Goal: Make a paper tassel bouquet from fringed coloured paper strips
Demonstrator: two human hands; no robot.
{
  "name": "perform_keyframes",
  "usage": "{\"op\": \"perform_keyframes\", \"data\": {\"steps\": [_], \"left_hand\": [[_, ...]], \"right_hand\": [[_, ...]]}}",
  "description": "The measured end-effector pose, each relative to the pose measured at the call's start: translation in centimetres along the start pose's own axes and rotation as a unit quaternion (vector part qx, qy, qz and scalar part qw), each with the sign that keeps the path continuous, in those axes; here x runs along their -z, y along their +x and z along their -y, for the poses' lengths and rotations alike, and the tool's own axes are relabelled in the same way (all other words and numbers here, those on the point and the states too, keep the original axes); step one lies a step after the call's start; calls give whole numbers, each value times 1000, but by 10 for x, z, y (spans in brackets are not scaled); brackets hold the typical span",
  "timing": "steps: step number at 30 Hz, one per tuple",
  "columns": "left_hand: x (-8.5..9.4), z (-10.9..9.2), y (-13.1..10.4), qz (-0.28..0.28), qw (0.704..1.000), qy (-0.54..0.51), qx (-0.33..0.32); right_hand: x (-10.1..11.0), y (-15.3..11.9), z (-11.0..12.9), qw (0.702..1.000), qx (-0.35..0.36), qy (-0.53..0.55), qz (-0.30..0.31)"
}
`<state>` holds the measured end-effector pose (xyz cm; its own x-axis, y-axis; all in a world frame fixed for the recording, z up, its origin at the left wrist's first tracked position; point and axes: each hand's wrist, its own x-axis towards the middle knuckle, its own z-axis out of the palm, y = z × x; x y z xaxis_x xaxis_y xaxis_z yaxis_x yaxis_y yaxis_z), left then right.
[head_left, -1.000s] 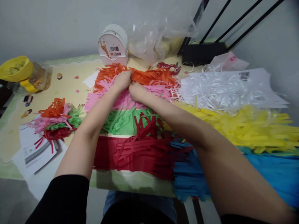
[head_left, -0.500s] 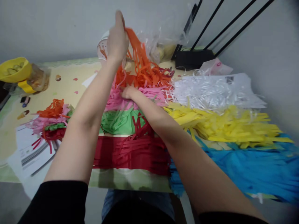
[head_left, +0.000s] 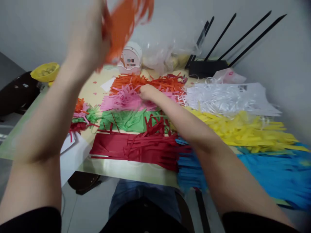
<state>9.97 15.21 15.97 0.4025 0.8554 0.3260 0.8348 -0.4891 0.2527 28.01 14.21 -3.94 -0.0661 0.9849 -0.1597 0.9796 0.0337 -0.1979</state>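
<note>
Your left hand point(head_left: 88, 40) grips orange strips point(head_left: 122, 27) above the table point(head_left: 131, 170) at far left, so pinch without crushing them, and press lightly with your right hand point(head_left: 147, 92), whose grip I cannot tell, at the pink strips point(head_left: 110, 103).

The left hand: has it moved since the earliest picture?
Yes, up and leftward: the left hand was below the white and pink box; now it is raised to its left, holding orange strips.
</note>
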Motion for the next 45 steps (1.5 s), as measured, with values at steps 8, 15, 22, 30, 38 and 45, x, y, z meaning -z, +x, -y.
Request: {"op": "perform_keyframes", "data": {"steps": [8,15,22,30,38,45], "left_hand": [[-31,-3,-135,87,981,137,-104],[-28,7,-174,125,987,-47,-89],[-41,13,-187,112,972,-191,-74],[-62,-9,-197,47,978,-203,-33],[-75,-5,-212,56,903,-425,-40],[-59,32,-187,303,740,-571,-187]], "right_hand": [[75,-166,32,975,101,-4,-196],[81,-200,25,989,116,25,-85],[75,-243,3,950,141,220,-169],[61,-267,-2,924,103,265,-256],[40,-273,-6,874,146,349,-304],[43,-281,-11,845,304,253,-360]]}}
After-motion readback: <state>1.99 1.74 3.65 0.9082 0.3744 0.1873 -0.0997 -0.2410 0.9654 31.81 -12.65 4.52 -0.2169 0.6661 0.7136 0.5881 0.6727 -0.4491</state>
